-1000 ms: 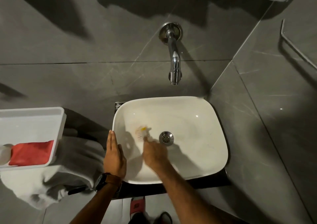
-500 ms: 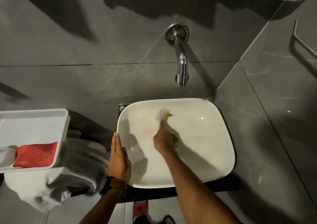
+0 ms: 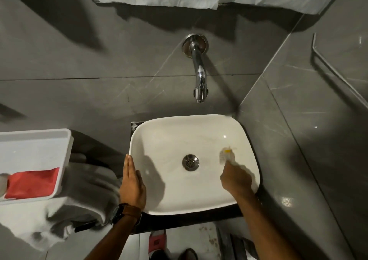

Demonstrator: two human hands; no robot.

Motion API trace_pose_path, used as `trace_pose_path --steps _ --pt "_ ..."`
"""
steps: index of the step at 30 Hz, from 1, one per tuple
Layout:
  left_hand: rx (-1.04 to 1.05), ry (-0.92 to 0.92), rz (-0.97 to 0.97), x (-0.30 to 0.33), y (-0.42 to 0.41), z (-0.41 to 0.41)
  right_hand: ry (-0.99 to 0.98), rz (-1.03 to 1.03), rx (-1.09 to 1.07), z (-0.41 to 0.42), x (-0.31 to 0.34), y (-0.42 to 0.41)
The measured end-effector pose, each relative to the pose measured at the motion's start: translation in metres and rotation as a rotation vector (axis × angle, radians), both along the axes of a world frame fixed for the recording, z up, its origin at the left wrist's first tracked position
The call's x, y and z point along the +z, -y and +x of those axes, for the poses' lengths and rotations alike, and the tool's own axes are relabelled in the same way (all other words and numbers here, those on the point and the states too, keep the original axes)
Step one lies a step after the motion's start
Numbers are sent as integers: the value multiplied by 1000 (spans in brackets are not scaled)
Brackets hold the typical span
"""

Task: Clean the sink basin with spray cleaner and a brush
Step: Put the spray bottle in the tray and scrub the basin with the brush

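Brush in sink, right of drain; tray left.

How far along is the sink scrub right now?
Mid-scrub. The right hand works the brush on the basin's right side, right of the drain; the left hand braces the sink rim. No spray bottle is visible. The faucet is dry, so rinsing looks left.

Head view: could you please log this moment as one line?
phase: scrubbing | right hand: holds brush, right of drain | left hand: flat on sink rim

Dim grey tiled walls, chrome wall spout
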State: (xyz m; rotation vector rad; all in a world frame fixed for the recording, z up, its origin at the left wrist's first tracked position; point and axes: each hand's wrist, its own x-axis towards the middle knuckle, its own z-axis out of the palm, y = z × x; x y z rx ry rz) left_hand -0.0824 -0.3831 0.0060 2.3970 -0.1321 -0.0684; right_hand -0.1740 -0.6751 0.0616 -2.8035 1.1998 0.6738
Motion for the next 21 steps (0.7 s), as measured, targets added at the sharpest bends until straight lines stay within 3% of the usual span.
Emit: trace_pose_path --steps 6,8,11,14,17,21 --pt "1 6 17 6 1 0 -201 524 205 -18 26 -89" --pt "-27 -12 15 9 1 0 -189 649 181 -9 36 -101" --pt "-64 -53 53 17 2 2 -55 739 100 -6 49 -93" --pt "-78 50 112 40 8 6 46 668 -3 -22 58 -65" --pt "-170 152 -69 83 31 17 204 660 -162 -39 62 -39" --pt "-219 197 -263 151 86 42 559 829 -419 -40 74 -35"
